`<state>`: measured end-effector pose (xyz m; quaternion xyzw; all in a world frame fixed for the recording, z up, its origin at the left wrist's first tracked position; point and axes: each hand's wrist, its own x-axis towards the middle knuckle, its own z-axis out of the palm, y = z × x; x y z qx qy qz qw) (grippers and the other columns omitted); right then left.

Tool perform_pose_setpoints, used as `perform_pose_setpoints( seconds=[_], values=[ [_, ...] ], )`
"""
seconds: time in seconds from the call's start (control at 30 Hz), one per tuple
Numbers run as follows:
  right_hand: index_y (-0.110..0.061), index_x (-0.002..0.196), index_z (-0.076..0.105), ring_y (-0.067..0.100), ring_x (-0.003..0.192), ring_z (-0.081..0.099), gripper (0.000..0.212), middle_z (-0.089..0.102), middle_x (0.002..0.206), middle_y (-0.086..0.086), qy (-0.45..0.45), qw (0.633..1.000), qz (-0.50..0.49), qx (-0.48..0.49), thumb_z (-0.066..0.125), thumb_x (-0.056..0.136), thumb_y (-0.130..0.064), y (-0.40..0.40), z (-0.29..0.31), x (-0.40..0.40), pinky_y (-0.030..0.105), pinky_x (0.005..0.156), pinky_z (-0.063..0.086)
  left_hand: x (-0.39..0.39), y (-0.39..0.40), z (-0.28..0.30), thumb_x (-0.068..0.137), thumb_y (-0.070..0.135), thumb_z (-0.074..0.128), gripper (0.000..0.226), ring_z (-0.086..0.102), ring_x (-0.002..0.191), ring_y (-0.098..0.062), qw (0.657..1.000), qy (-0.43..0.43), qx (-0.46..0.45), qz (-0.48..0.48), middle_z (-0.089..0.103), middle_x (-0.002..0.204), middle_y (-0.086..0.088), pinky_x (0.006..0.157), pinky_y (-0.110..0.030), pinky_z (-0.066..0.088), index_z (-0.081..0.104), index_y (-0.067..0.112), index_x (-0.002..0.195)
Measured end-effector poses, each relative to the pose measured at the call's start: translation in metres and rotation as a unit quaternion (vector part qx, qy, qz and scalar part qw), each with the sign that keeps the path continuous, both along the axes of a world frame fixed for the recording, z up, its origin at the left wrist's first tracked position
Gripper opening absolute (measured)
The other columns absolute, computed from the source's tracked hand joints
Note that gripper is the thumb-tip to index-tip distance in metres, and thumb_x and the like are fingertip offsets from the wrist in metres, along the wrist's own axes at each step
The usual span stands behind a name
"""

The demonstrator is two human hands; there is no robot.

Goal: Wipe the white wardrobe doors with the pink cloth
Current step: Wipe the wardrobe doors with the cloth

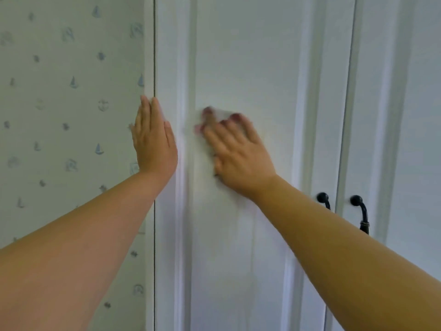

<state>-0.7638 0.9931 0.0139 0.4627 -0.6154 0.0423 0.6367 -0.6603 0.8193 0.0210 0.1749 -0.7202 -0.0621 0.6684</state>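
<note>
Pink cloth (207, 120) is basically hidden from my feed, just blurry pink bits poking out around the right hand (235, 152), which has fingers spread flat pressing it on the left wardrobe door (248, 68). Left hand (154, 139) lies flat, fingers together, on that door's left edge. Two black handles (360, 213) sit lower right; sailboat wallpaper (71, 91) on the left.

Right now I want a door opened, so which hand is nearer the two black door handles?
Right. The right hand lies up-left of the black handles; the left hand rests farther left, at the wardrobe's edge.
</note>
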Motion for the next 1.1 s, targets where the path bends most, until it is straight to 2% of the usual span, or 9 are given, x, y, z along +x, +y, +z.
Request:
perform_pose_setpoints(
  seconds=[0.1,0.3,0.37,0.47,0.6,0.77,0.9,1.0,1.1],
  values=[
    [-0.012,0.157,0.031,0.029,0.152,0.023,0.064,0.025,0.164,0.012,-0.087,0.985,-0.017,-0.149,0.041,0.095,-0.026,0.051,0.008,-0.028,0.051,0.125,0.012,-0.002,-0.004,-0.004,0.109,0.022,0.020,0.053,0.005,0.154,-0.024,1.000,0.005,-0.005,-0.007,0.003,0.167,-0.013,0.125,-0.045,0.007,0.010,0.006,0.158],
    [-0.007,0.158,0.025,0.033,0.154,0.014,0.064,0.020,0.165,0.017,-0.128,0.958,-0.003,-0.256,0.041,0.097,-0.020,0.019,0.000,-0.015,0.056,0.124,0.008,-0.007,-0.004,-0.006,0.109,0.023,0.020,0.053,0.009,0.154,-0.024,1.000,0.030,-0.003,0.010,0.004,0.167,-0.011,0.125,-0.038,0.009,0.012,0.008,0.159],
    [-0.007,0.156,0.030,0.034,0.153,0.017,0.063,0.024,0.164,0.016,-0.114,0.969,0.028,-0.218,0.044,0.097,-0.020,-0.001,-0.018,-0.003,0.056,0.124,0.009,-0.008,-0.004,-0.008,0.109,0.023,0.020,0.053,0.010,0.154,-0.024,1.000,0.028,-0.005,0.012,0.004,0.167,-0.011,0.125,-0.037,0.009,0.012,0.007,0.159],
    [-0.010,0.156,0.032,0.032,0.154,0.017,0.063,0.023,0.164,0.014,-0.066,0.993,0.054,-0.087,0.047,0.096,-0.021,-0.016,-0.056,0.011,0.054,0.124,0.009,-0.008,-0.004,-0.007,0.108,0.024,0.019,0.053,0.008,0.154,-0.024,0.999,0.022,0.004,0.028,0.003,0.167,-0.010,0.125,-0.044,0.006,0.010,0.010,0.159],
    [-0.013,0.156,0.034,0.030,0.152,0.023,0.059,0.026,0.164,0.011,-0.019,0.998,0.055,0.001,0.042,0.099,-0.022,0.010,-0.065,-0.004,0.051,0.124,0.015,-0.015,0.009,-0.015,0.107,0.025,0.020,0.055,0.006,0.154,-0.025,0.997,0.035,0.058,0.038,0.002,0.167,-0.009,0.123,-0.052,0.003,0.011,0.013,0.159],
    [-0.011,0.156,0.034,0.027,0.153,0.019,0.061,0.026,0.164,0.012,-0.062,0.986,0.027,-0.153,0.044,0.096,-0.020,0.041,-0.020,-0.025,0.052,0.123,0.017,-0.020,0.012,-0.022,0.105,0.030,0.019,0.058,0.010,0.153,-0.025,0.996,0.048,0.057,0.047,0.005,0.167,-0.009,0.123,-0.050,0.007,0.012,0.013,0.159],
    [-0.014,0.160,0.019,0.027,0.155,0.009,0.065,0.015,0.167,0.011,-0.131,0.961,0.006,-0.245,0.034,0.098,-0.026,0.037,0.053,-0.026,0.050,0.125,0.008,-0.022,0.015,-0.023,0.101,0.037,0.016,0.064,0.012,0.153,-0.025,0.996,0.049,0.054,0.054,0.006,0.167,-0.008,0.123,-0.047,0.011,0.013,0.013,0.159],
    [-0.011,0.158,0.028,0.033,0.153,0.016,0.061,0.022,0.164,0.016,-0.153,0.934,0.003,-0.324,0.035,0.099,-0.026,0.014,0.069,-0.021,0.054,0.124,0.011,-0.021,0.013,-0.020,0.097,0.043,0.015,0.070,0.013,0.153,-0.026,0.996,0.045,0.048,0.064,0.007,0.167,-0.009,0.124,-0.045,0.013,0.012,0.011,0.159],
    [-0.012,0.157,0.030,0.034,0.153,0.018,0.061,0.025,0.164,0.015,-0.132,0.946,0.004,-0.295,0.034,0.099,-0.027,-0.009,0.065,-0.007,0.057,0.123,0.009,-0.021,0.010,-0.022,0.098,0.041,0.015,0.068,0.012,0.153,-0.025,0.997,0.051,0.042,0.051,0.007,0.167,-0.009,0.124,-0.044,0.013,0.013,0.011,0.159]
  ],
)
